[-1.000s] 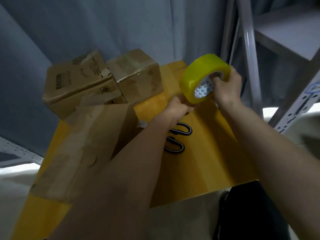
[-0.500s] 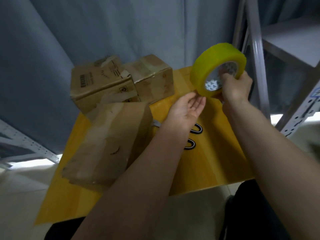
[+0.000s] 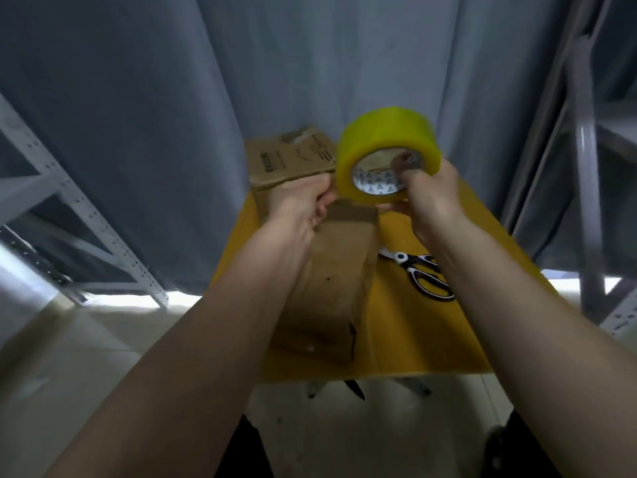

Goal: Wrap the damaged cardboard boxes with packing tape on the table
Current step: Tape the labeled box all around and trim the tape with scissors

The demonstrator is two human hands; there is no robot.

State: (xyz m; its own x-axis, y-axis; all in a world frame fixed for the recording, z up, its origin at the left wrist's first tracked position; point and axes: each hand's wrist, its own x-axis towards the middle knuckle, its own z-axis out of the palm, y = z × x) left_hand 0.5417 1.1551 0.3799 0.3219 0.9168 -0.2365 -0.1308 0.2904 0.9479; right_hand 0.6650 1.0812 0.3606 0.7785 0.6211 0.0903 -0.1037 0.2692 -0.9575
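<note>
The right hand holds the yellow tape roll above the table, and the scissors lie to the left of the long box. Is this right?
Not quite. In the head view, the scissors lie to the right of the long box. The right hand does hold the tape roll above the table.

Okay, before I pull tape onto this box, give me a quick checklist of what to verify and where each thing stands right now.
1. Roll held: ok, right hand grips it through the core.
2. Tape end found: cannot tell, left hand pinches at the roll's edge, no strip visible.
3. Box lying on the table: ok.
4. Box steadied: not ok, neither hand holds it.
5. Scissors near: ok, on the table beside the box.
</note>
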